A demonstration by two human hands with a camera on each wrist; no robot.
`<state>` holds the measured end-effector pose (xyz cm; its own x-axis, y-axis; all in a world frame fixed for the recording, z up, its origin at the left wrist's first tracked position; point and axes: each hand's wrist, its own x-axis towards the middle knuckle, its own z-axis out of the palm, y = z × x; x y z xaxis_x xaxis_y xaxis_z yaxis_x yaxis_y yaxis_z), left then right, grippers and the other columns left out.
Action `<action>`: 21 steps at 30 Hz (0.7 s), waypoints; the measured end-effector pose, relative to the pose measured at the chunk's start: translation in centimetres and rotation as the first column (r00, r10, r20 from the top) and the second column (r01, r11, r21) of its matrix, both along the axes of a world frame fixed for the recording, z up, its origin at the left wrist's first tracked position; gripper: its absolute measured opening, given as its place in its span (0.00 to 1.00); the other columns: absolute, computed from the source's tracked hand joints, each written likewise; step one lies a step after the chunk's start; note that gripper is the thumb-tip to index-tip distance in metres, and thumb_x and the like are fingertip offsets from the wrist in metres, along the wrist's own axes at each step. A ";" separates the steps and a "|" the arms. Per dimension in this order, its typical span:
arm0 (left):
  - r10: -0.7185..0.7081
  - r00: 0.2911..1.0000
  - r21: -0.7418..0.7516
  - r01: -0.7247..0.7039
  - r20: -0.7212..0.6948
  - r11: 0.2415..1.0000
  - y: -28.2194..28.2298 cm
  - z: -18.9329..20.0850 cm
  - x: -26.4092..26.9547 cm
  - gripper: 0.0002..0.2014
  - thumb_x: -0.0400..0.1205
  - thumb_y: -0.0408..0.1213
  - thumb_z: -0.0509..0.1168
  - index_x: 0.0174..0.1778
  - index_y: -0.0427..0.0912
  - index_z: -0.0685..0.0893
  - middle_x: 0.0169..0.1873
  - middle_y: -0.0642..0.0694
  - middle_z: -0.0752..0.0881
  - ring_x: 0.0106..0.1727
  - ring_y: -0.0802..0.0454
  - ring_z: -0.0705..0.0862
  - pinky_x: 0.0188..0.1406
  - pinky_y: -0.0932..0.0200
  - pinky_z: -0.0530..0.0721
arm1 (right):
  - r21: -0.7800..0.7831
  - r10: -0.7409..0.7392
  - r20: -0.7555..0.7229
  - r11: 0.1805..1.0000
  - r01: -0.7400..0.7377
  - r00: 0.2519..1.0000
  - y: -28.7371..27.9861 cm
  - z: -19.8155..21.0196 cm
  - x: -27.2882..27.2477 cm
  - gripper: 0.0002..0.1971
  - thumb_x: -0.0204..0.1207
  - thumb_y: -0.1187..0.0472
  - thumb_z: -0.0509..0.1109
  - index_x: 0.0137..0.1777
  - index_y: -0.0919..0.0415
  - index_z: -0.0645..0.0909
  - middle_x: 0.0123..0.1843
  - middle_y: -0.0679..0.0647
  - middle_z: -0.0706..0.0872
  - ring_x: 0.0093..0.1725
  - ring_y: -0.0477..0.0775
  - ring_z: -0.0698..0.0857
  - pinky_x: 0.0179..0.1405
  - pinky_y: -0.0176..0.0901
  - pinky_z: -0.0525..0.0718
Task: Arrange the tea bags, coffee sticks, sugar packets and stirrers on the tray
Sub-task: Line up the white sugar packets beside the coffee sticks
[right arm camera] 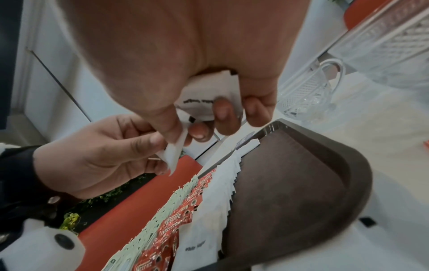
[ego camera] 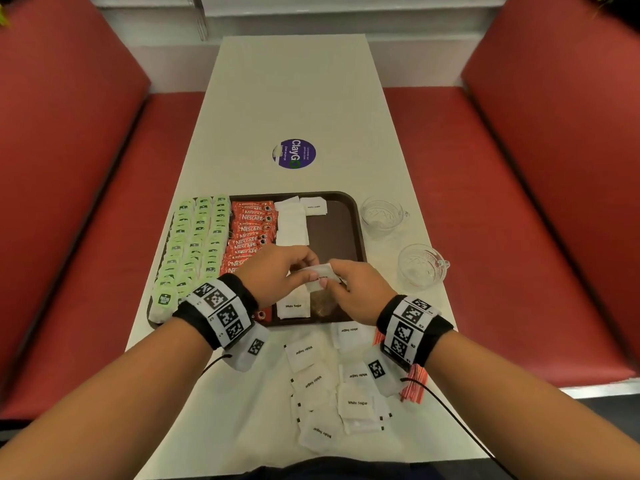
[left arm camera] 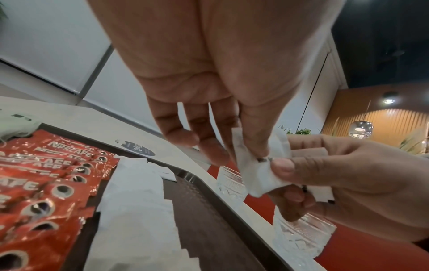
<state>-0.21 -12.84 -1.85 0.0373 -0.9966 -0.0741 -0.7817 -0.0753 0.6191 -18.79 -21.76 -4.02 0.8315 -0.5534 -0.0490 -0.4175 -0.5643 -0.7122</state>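
A dark brown tray (ego camera: 337, 230) carries rows of green tea bags (ego camera: 194, 237), red Nescafe coffee sticks (ego camera: 249, 226) and a column of white sugar packets (ego camera: 291, 223). Both hands hover over the tray's near end. My left hand (ego camera: 306, 271) pinches one end of a white sugar packet (left arm camera: 260, 168) between thumb and fingers. My right hand (ego camera: 334, 282) pinches the same packet's other end and keeps another sugar packet (right arm camera: 204, 99) curled in its palm. More loose sugar packets (ego camera: 332, 393) lie on the table in front of the tray. Red stirrers (ego camera: 414, 386) lie partly hidden under my right wrist.
Two empty glass cups (ego camera: 381, 213) (ego camera: 420, 266) stand on the table right of the tray. The tray's right strip is bare. A round blue sticker (ego camera: 293, 154) marks the table beyond it. Red bench seats (ego camera: 519, 202) flank the narrow table.
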 end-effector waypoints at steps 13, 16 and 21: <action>0.258 0.930 -0.015 -0.263 0.263 0.965 -13.1 -1.1 6.7 0.07 0.83 0.47 0.68 0.51 0.51 0.88 0.45 0.52 0.88 0.48 0.49 0.83 0.50 0.54 0.80 | 0.184 -0.198 -0.073 0.961 0.208 0.977 -3.0 0.3 1.0 0.06 0.84 0.61 0.61 0.45 0.60 0.69 0.33 0.54 0.77 0.30 0.51 0.73 0.30 0.44 0.70; 0.245 0.918 0.051 -0.274 0.313 0.960 -16.1 -2.7 7.7 0.06 0.82 0.44 0.70 0.51 0.50 0.90 0.48 0.49 0.89 0.48 0.49 0.83 0.47 0.56 0.78 | 0.203 -0.195 -0.091 0.957 0.210 0.977 -3.3 0.1 1.1 0.06 0.84 0.60 0.62 0.47 0.61 0.73 0.37 0.60 0.85 0.35 0.58 0.81 0.36 0.51 0.79; 0.131 0.905 0.213 -0.233 0.404 0.949 -19.1 -4.7 8.1 0.11 0.82 0.39 0.71 0.59 0.46 0.90 0.58 0.46 0.89 0.59 0.43 0.85 0.59 0.52 0.84 | 0.133 -0.177 -0.074 0.974 0.185 0.981 -3.5 -0.3 1.0 0.04 0.82 0.59 0.66 0.47 0.59 0.77 0.44 0.51 0.81 0.39 0.46 0.78 0.35 0.37 0.74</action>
<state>7.90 -31.96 -6.54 0.2919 -0.9195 -0.2631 -0.9101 -0.3516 0.2193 -17.78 -25.26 -4.29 0.7112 -0.6786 -0.1834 -0.5489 -0.3730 -0.7481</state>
